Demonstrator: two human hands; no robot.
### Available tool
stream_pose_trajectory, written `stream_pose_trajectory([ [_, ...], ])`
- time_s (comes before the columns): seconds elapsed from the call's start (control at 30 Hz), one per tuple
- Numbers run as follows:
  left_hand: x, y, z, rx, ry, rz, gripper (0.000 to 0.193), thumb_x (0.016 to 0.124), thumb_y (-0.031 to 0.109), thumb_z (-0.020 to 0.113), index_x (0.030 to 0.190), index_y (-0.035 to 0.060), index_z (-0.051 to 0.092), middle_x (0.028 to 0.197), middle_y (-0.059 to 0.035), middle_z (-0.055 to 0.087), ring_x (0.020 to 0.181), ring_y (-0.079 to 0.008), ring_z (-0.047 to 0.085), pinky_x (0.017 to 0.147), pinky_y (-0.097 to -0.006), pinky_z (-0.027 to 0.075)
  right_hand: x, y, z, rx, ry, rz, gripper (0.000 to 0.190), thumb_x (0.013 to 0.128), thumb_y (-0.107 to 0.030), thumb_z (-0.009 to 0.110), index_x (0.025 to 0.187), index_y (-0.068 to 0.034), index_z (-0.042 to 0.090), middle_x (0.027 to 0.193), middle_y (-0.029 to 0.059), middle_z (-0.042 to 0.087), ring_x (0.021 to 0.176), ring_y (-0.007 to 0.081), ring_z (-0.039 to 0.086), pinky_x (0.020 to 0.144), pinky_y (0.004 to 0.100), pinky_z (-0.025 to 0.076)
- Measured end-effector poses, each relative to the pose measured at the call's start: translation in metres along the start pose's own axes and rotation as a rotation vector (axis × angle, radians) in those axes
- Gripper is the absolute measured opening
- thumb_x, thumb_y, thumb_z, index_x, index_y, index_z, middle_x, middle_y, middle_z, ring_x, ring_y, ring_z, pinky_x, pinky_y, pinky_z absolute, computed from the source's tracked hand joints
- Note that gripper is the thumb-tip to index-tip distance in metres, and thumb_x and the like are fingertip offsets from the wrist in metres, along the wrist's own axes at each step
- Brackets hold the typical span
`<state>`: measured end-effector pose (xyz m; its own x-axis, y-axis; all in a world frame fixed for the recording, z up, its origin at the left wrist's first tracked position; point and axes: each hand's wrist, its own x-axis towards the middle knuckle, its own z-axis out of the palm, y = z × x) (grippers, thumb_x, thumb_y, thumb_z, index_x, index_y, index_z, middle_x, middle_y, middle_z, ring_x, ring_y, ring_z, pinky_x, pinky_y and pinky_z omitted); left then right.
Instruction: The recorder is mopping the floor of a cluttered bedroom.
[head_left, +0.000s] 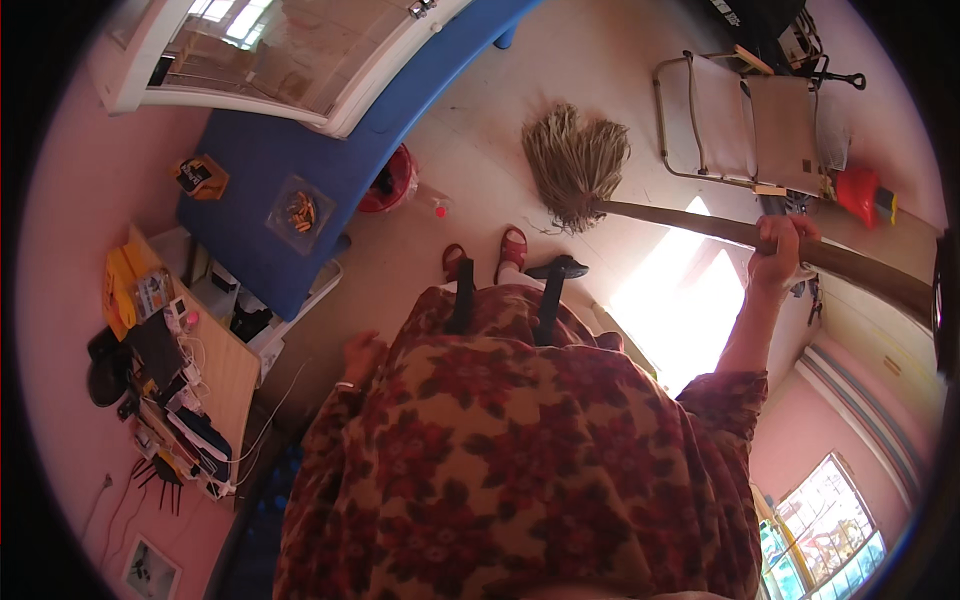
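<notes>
My right hand (780, 251) is closed around the long wooden handle of a mop or broom (675, 219), whose head of frayed straw-coloured strands (576, 161) rests on the pale floor ahead. The handle runs from the head past my hand to the right edge of the view. Low at my left side hangs my left hand (364, 356), touching no object that shows; its fingers are partly dark and unclear. My feet in red sandals (513, 247) stand on the floor, with a black shoe (559, 268) beside them.
A blue table (255, 142) at the left holds a glass-fronted cabinet (262, 60) and a clear dish. Beside it stands a red bin (390, 180). A folding chair (750, 127) is at the right. A cluttered wooden desk (232, 360) and a trailing cable lie left.
</notes>
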<state>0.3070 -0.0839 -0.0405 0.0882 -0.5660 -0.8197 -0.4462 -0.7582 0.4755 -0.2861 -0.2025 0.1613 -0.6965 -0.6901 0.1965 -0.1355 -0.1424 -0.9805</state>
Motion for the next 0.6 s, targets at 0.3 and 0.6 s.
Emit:
stream_pose_trajectory([
  [0.3,-0.004,0.064,0.059,-0.228,-0.032,0.000,0.035,0.085,0.019,0.057,0.113,-0.0016,0.055,0.091,-0.0087,0.065,0.080,-0.0160,0.063,0.068,-0.0274,0.050,0.011,0.004,0.018,0.071,-0.157,0.010,0.018,0.069,0.008,0.055,0.084,0.001,0.049,0.061,0.0091,0.051,0.053,0.0160,0.050,0.052,0.0279,0.043],
  [0.6,-0.015,0.018,0.087,-0.265,0.032,0.043,0.037,0.079,0.014,0.058,0.109,-0.0077,0.056,0.080,-0.0118,0.066,0.072,-0.0169,0.064,0.069,-0.0273,0.051,0.013,0.002,0.037,0.031,-0.252,0.025,0.016,0.071,0.006,0.054,0.085,0.000,0.052,0.061,0.0067,0.048,0.053,0.0151,0.047,0.058,0.0306,0.044],
])
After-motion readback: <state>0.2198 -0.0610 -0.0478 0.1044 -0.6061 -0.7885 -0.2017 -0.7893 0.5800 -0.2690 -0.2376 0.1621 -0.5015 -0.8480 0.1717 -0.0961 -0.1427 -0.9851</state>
